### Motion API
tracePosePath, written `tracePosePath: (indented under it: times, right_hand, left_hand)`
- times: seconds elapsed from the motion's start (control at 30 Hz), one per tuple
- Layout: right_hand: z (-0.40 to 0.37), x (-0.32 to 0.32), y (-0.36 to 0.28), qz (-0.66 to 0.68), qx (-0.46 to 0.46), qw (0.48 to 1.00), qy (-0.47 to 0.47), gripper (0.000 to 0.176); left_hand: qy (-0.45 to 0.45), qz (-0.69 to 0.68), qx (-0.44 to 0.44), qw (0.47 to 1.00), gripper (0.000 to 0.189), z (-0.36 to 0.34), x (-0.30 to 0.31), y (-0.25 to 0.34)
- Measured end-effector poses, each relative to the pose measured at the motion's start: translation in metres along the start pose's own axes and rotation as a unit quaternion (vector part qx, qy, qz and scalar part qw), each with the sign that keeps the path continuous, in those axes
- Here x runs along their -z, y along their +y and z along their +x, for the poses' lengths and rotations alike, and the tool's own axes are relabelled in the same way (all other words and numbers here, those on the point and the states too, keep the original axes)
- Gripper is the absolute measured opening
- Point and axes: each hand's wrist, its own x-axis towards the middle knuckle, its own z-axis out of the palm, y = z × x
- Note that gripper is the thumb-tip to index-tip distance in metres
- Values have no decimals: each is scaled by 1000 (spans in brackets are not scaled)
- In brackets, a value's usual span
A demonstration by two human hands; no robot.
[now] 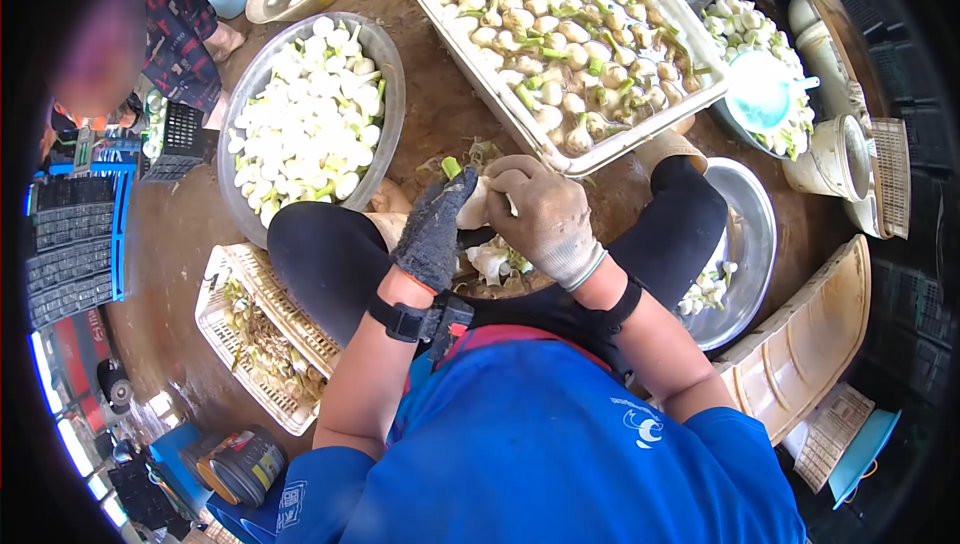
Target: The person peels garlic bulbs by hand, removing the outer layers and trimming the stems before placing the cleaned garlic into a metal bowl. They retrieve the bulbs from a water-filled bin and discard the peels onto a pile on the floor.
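Observation:
My left hand (437, 232), in a dark grey glove, is closed around a white bulb (472, 206) whose green cut stem sticks up above the fingers. Against the bulb's right side rests my right hand (545, 216), in a dirty whitish glove, its fingers bent and pressed onto it. Between my legs, below both hands, lie white peelings (490, 260). Beyond my hands stands a white rectangular tub (570, 166) of bulbs in water. To the left is a round basin (392, 54) heaped with peeled white bulbs.
A metal basin (757, 214) with some bulbs is by my right leg. At the left, a cream basket (215, 294) holds trimmings. Buckets (822, 159) and more bulb containers stand at the upper right. Another person's patterned clothing (182, 39) shows at the upper left.

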Motion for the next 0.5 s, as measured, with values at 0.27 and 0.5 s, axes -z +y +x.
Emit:
tracePosePath:
  times: [0.27,0.5]
  right_hand:
    - [44,0,76,-96,-92,991,29,7]
    - [-2,-7,47,64,-100,981,-154,24]
  left_hand:
    - [-121,-296,166,933,39,-44,-10,75]
    - [-10,-118,62,991,33,-43,-11,58]
